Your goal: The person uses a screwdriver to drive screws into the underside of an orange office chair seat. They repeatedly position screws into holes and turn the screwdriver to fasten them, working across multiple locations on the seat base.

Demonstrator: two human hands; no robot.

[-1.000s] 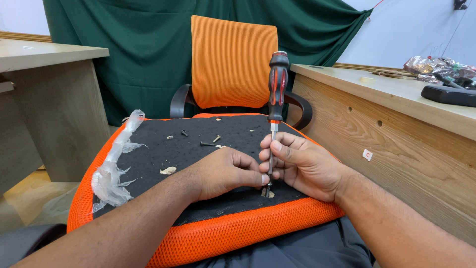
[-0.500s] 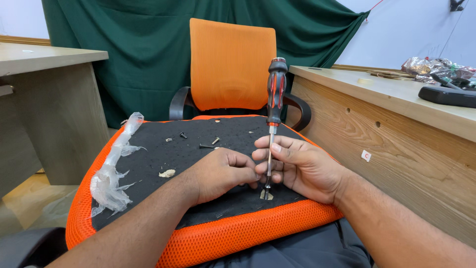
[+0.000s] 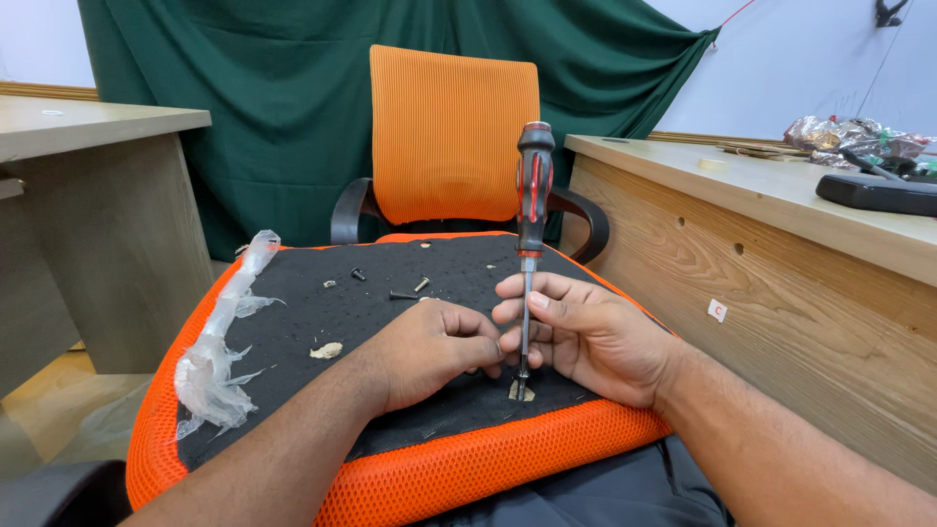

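An orange seat cushion lies upside down in front of me, its black underside (image 3: 312, 322) facing up. A red and black screwdriver (image 3: 532, 205) stands upright on it, tip down at a pale worn spot (image 3: 522, 392) near the front edge. My right hand (image 3: 586, 337) pinches the metal shaft between thumb and fingers. My left hand (image 3: 434, 346) curls beside the shaft, fingertips touching it low down. Loose dark screws (image 3: 400, 291) lie farther back on the black underside.
A strip of crumpled clear plastic (image 3: 220, 351) hangs along the cushion's left edge. An orange office chair (image 3: 454, 137) stands behind, before a green curtain. Wooden desks flank both sides; the right one (image 3: 781, 254) carries a black object (image 3: 874, 192) and crumpled wrapping.
The screwdriver and both hands have stayed at the same spot. The view has shifted slightly; my fingers have adjusted a little on the shaft.
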